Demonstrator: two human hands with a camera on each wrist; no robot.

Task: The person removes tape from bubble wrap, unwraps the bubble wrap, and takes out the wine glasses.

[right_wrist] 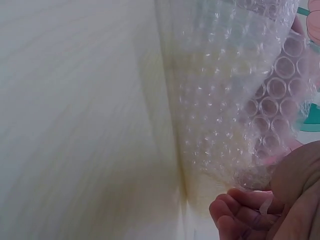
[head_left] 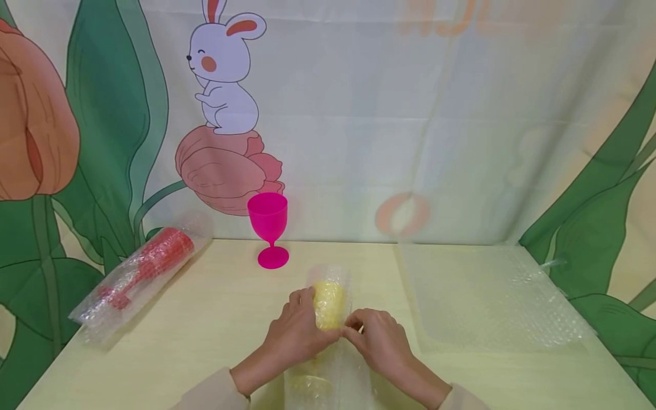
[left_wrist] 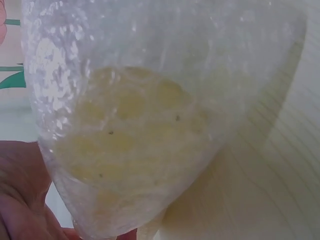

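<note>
A yellow goblet (head_left: pixel 328 304), rolled in clear bubble wrap (head_left: pixel 330 272), lies lengthwise on the table in front of me. My left hand (head_left: pixel 296 330) holds the roll from the left, its thumb reaching across the top. From the right, the thumb and fingertips of my right hand (head_left: pixel 380 339) pinch the wrap's edge beside that thumb. In the left wrist view the goblet's round yellow foot (left_wrist: pixel 135 130) shows through the bubbles. A small clear strip (right_wrist: pixel 267 206) shows at the right fingers; what it is I cannot tell.
A bright pink goblet (head_left: pixel 269 219) stands upright at the back of the table (head_left: pixel 215 319). On the left lies a red goblet (head_left: pixel 161 250) inside bubble wrap. A flat bubble-wrap sheet (head_left: pixel 471 302) covers part of the right side. Behind hangs a printed curtain (head_left: pixel 348 114).
</note>
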